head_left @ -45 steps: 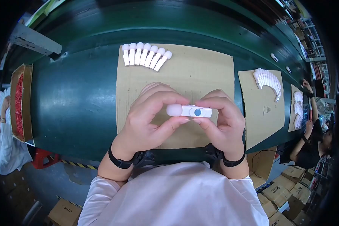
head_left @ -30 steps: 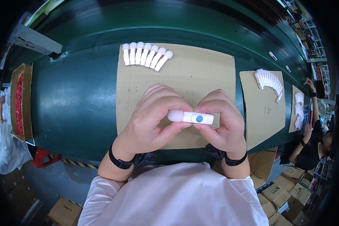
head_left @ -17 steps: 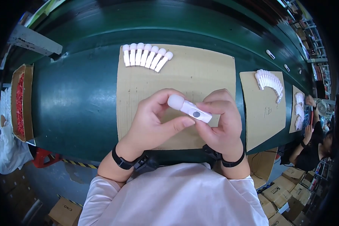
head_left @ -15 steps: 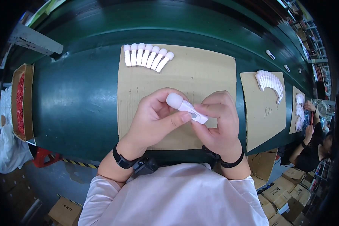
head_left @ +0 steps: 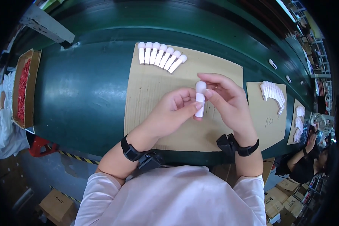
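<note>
A small white wand massager [head_left: 200, 98] with a round, pale pink head stands nearly upright in my hands over a cardboard sheet [head_left: 169, 139]. My left hand [head_left: 165, 115] is closed on its lower body, thumb across the front. At the round head, my right hand [head_left: 233, 103] has its thumb against the side and its fingers curved around the top and back. Part of the lower body is hidden by my left thumb. Several like massagers [head_left: 160, 54] lie fanned in a row at the sheet's far left, heads pointing away.
The green bench [head_left: 79, 94] carries a cardboard box [head_left: 37, 75] of small red pieces at left. To the right, a second cardboard sheet [head_left: 267, 132] holds a curved row of massagers [head_left: 274, 93]. Loose massagers [head_left: 272, 64] lie beyond it. A co-worker [head_left: 303, 164] sits at far right.
The massager has turned from slanted to nearly upright. My right hand has moved from its lower end to its round head, while my left grips the body. The view has shifted somewhat.
</note>
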### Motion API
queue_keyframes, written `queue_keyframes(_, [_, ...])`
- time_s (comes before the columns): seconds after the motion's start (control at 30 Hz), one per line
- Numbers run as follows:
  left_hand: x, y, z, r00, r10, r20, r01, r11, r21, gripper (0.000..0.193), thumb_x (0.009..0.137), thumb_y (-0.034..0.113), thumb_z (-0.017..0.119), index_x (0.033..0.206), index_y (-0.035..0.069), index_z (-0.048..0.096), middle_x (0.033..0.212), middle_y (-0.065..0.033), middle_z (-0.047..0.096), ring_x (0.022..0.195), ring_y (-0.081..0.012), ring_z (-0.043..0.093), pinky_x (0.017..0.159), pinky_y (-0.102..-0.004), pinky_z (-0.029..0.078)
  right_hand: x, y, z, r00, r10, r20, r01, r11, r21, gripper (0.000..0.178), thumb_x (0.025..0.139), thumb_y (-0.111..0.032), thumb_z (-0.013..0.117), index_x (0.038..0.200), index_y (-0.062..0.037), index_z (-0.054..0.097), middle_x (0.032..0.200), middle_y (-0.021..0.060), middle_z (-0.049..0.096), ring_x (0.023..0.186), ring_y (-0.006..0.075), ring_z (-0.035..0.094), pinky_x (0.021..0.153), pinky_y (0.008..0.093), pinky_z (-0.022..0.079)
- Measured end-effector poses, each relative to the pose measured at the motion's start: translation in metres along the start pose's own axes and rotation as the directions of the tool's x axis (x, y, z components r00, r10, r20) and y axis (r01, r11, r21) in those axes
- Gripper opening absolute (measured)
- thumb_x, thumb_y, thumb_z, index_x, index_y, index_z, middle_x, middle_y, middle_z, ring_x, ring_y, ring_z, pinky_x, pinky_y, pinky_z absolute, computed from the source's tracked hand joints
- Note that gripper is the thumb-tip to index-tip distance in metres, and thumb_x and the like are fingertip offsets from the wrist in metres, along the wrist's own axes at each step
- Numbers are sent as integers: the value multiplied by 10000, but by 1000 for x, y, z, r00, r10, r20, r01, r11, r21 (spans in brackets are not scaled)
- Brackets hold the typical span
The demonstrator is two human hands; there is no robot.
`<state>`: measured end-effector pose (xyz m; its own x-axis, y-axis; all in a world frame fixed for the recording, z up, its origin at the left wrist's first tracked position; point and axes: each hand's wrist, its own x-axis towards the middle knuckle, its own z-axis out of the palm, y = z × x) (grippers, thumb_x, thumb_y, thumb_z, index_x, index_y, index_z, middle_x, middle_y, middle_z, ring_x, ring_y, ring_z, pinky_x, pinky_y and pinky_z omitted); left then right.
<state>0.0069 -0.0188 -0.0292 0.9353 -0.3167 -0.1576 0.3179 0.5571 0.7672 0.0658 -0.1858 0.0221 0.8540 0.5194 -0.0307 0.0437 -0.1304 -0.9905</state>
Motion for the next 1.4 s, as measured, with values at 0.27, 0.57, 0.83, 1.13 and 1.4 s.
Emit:
queue_keyframes(0.27, [6,1,-7,989,-143,-49,122,949,-291,225,945,144,571,1120,3,583,958,-53,634,835,-108,599,762,-268,512,46,19,-15,994,106,18,-106,994,32,202,893,-81,657,1062,26,626,938,31,643,841,83,586,768,230,478])
queue_keyframes(0.57, [9,-17,-8,988,-28,-151,85,920,383,251,889,122,599,1108,2,583,963,-71,624,845,-153,592,750,-284,490,87,52,-6,980,176,-96,-200,904,-378,218,871,-170,699,966,20,649,809,20,644,709,65,548,646,209,464])
queue_keyframes(0.83, [12,13,-39,531,825,-196,-93,286,954,331,811,36,621,1110,21,479,1244,-183,430,1171,-304,449,993,-397,374,92,56,2,988,90,-128,-146,821,-551,241,892,-206,671,971,20,653,756,31,633,658,87,545,632,243,473])
queue_keyframes(1.13, [22,9,-55,596,752,-281,-147,446,883,433,809,18,606,1194,32,409,1355,-217,299,1255,-358,382,1072,-418,303,92,55,2,985,133,-114,-174,799,-576,235,892,-203,663,954,23,653,748,44,643,663,95,560,611,249,468])
queue_keyframes(1.4, [25,5,-57,611,743,-274,-146,446,883,432,806,20,611,1196,26,426,1350,-223,314,1261,-365,379,1076,-421,303,95,56,-1,983,129,-133,-182,793,-582,241,882,-206,674,984,10,647,765,50,647,678,111,577,605,259,471])
